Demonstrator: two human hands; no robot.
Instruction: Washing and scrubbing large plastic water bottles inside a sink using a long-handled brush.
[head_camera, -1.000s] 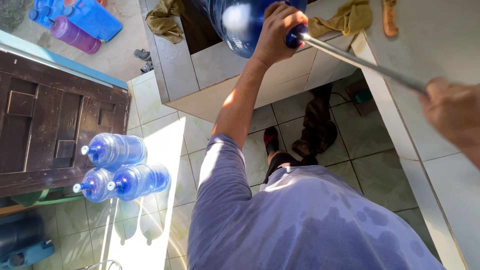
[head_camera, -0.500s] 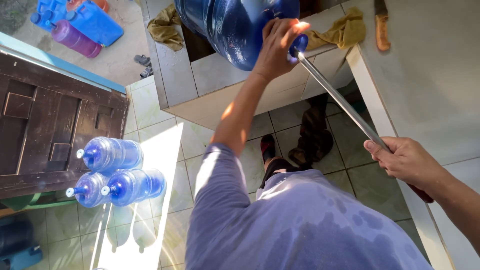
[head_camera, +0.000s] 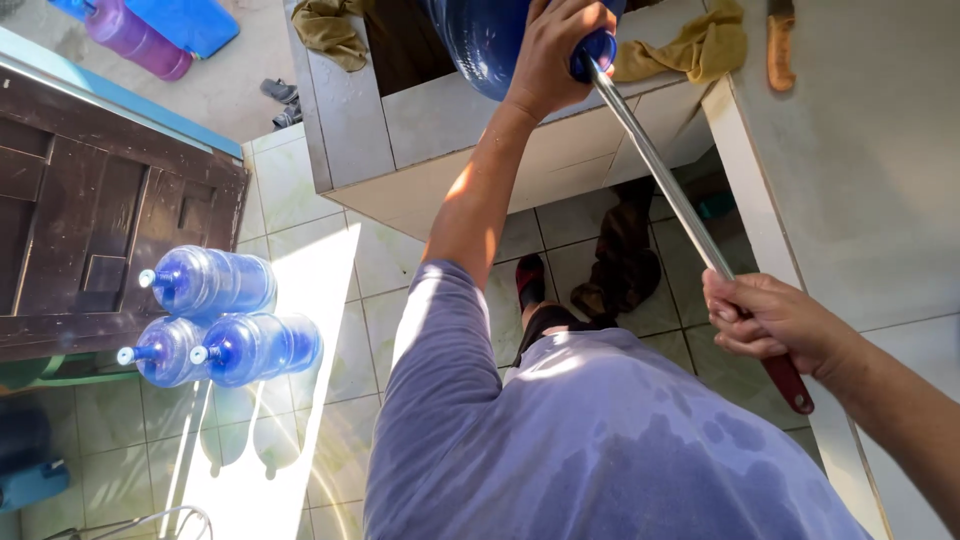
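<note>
Up at the tiled basin (head_camera: 440, 120), the left hand (head_camera: 555, 50) wraps its fingers around the big blue bottle's (head_camera: 480, 40) neck; the right hand (head_camera: 770, 320) squeezes a long metal rod (head_camera: 660, 175).

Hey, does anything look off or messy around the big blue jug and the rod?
The shirt shows dark wet blotches. Rags lie bunched on the tiled basin's rim, and three jugs lie on their sides on the floor. The jug itself looks intact, left hand at its neck, right hand on the rod.
</note>
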